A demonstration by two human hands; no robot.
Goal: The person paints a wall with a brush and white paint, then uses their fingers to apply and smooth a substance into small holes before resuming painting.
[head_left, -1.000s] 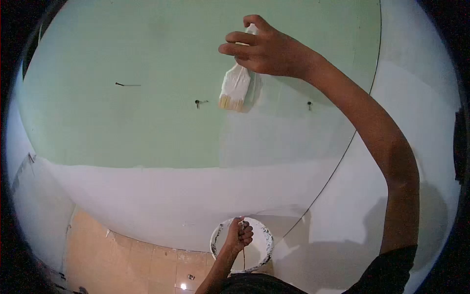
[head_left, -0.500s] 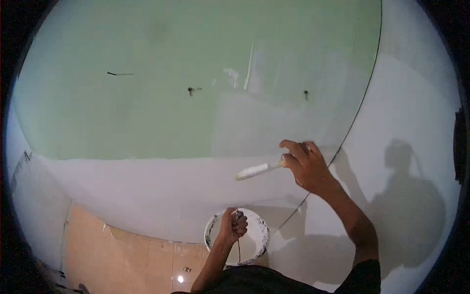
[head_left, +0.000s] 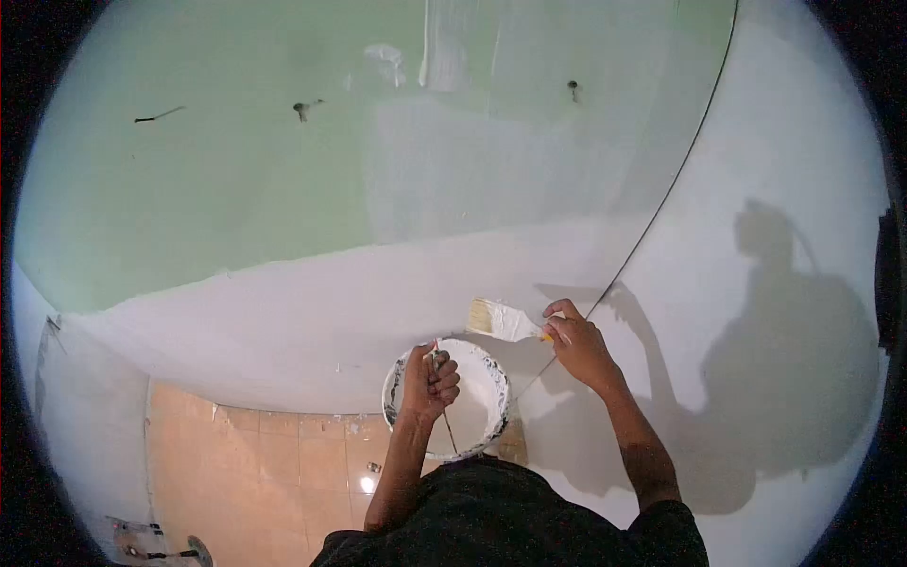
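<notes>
My right hand (head_left: 578, 350) grips a paintbrush (head_left: 503, 319) by its handle; the bristles point left and white paint coats its middle part. Just below and left of the brush is a white bucket (head_left: 499, 378), its rim smeared with paint and dark marks, and whitish paint inside. My left hand (head_left: 431, 383) is closed around the thin wire bucket handle (head_left: 452, 431), over the left part of the opening. Ahead stands a green wall (head_left: 236, 189), with a patch of thin white paint (head_left: 453, 161) on its right part and a white band along its bottom.
Several dark fixings stick out of the green wall, among them a bent nail (head_left: 159, 115) and a plug (head_left: 302, 111). A white wall (head_left: 803, 142) meets it at a dark corner line on the right. Tan floor tiles (head_left: 274, 454) lie lower left, with tool-like objects (head_left: 161, 548) near the edge.
My right hand has come down with the paintbrush, nearer the bucket, and the brush's broad face now shows. My left hand still grips the bucket handle. The view has tilted downward.
</notes>
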